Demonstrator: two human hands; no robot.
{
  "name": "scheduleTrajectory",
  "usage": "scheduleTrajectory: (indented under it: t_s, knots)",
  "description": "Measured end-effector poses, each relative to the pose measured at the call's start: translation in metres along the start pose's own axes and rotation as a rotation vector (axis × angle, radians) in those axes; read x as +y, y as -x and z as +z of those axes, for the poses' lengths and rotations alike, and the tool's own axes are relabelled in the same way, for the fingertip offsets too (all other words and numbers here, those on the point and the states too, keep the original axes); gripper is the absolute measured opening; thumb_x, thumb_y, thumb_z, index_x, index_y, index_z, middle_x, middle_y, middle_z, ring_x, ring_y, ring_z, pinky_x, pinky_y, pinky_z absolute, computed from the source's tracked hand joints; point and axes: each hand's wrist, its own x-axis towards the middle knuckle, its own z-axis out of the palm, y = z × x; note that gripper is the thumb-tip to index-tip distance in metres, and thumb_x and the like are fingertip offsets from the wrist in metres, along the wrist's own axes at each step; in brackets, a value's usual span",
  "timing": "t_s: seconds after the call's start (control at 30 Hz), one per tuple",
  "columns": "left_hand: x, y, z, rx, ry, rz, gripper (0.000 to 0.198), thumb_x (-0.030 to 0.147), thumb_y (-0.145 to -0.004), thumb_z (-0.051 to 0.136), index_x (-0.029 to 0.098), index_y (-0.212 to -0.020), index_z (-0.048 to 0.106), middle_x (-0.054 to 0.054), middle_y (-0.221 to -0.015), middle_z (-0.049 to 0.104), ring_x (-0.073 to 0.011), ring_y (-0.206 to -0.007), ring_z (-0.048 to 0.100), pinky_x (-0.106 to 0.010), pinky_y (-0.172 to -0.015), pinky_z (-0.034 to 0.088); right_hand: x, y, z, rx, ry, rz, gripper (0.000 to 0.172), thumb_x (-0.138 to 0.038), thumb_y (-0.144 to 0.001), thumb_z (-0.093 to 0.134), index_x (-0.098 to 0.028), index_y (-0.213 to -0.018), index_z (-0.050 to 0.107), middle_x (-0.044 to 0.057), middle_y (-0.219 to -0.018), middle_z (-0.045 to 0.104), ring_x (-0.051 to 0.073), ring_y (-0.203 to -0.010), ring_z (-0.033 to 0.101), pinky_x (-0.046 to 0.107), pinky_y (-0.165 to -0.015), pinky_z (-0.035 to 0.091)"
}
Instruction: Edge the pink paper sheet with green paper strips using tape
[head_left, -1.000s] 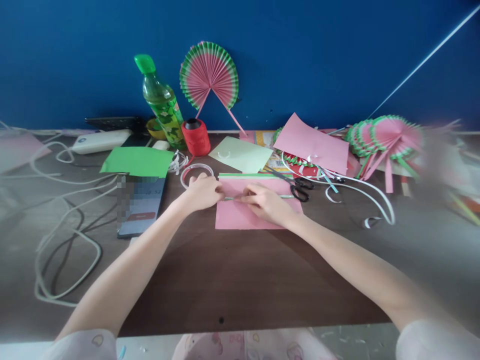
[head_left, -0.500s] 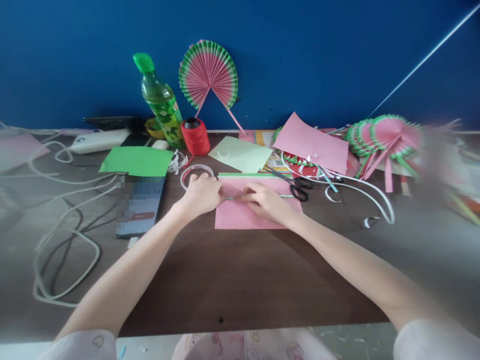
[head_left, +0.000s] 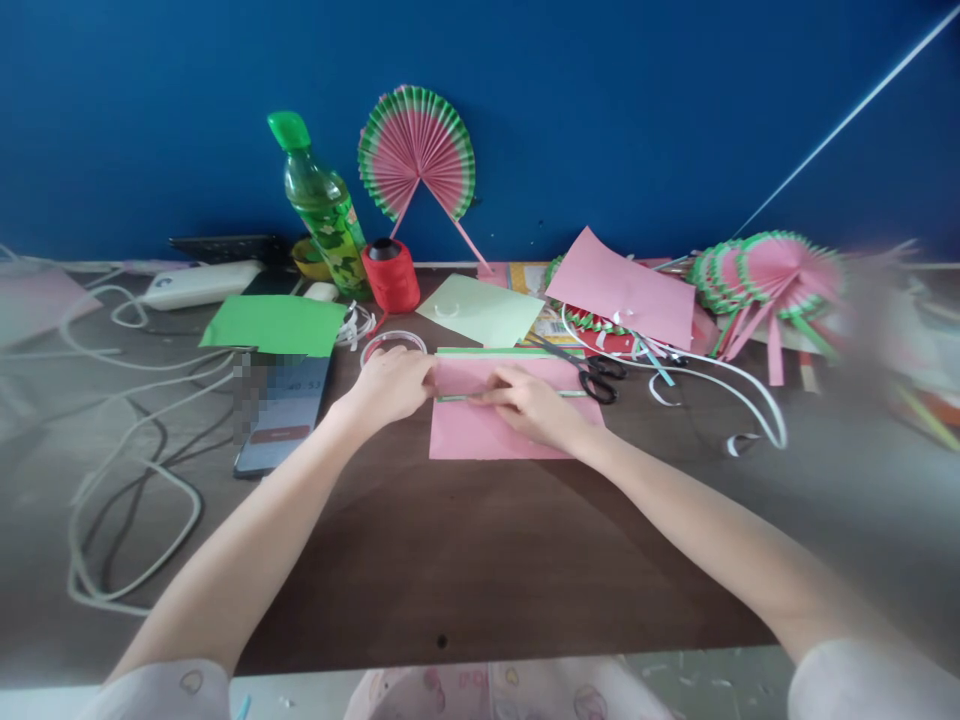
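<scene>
A pink sheet of paper (head_left: 502,440) lies on the table before me, its upper part folded over, with green and white strips along the fold edge and the top edge. My left hand (head_left: 396,382) is closed at the left end of the folded edge, its fingertips partly hidden. Resting on the middle of the sheet, my right hand (head_left: 529,405) has its thumb and fingers pinched together at that same edge. Black-handled scissors (head_left: 598,384) lie over the sheet's upper right corner. A roll of clear tape (head_left: 375,345) is partly covered by my left hand.
Behind the sheet stand a green bottle (head_left: 322,210), a red thread spool (head_left: 391,278) and a pleated watermelon-coloured paper fan (head_left: 417,150). Several more fans (head_left: 780,270) lie right. A phone (head_left: 281,425), green paper (head_left: 274,322) and white cables (head_left: 135,600) are on the left.
My left hand has slid slightly left along the folded edge, toward the sheet's left end, uncovering more of the fold. My right hand has stayed almost in place.
</scene>
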Motion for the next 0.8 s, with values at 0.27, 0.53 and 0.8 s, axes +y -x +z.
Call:
scheduleTrajectory:
  t_s: [0.27, 0.53, 0.8]
  knots:
    - [0.0026, -0.002, 0.0016, -0.034, 0.07, -0.013, 0.02, 0.036, -0.076, 0.052, 0.018, -0.077, 0.06, -0.01, -0.08, 0.064, -0.029, -0.089, 0.056, -0.036, -0.072, 0.04, 0.0008, 0.0013, 0.0009, 0.031, -0.004, -0.034, 0.034, -0.005, -0.083, 0.046, -0.023, -0.099, 0.07, 0.006, -0.084, 0.051, 0.017, -0.084, 0.049, 0.034, -0.076, 0.047]
    - [0.0051, 0.001, 0.0, -0.056, 0.091, 0.027, 0.015, 0.029, -0.076, 0.051, 0.019, -0.079, 0.062, -0.008, -0.076, 0.063, -0.0259, -0.086, 0.056, -0.033, -0.07, 0.041, 0.0008, 0.0013, 0.0025, 0.064, -0.075, -0.011, 0.035, -0.001, -0.08, 0.045, -0.018, -0.095, 0.071, 0.007, -0.085, 0.052, 0.017, -0.084, 0.052, 0.033, -0.077, 0.047]
    - [-0.0012, 0.0013, -0.0006, 0.002, 0.264, 0.146, 0.015, 0.016, -0.076, 0.044, 0.018, -0.078, 0.058, -0.005, -0.079, 0.063, -0.0195, -0.079, 0.057, -0.029, -0.068, 0.04, 0.0022, 0.0003, -0.0021, 0.206, -0.143, 0.1, 0.025, -0.008, -0.082, 0.048, -0.016, -0.097, 0.066, 0.008, -0.093, 0.062, 0.018, -0.09, 0.055, 0.035, -0.081, 0.045]
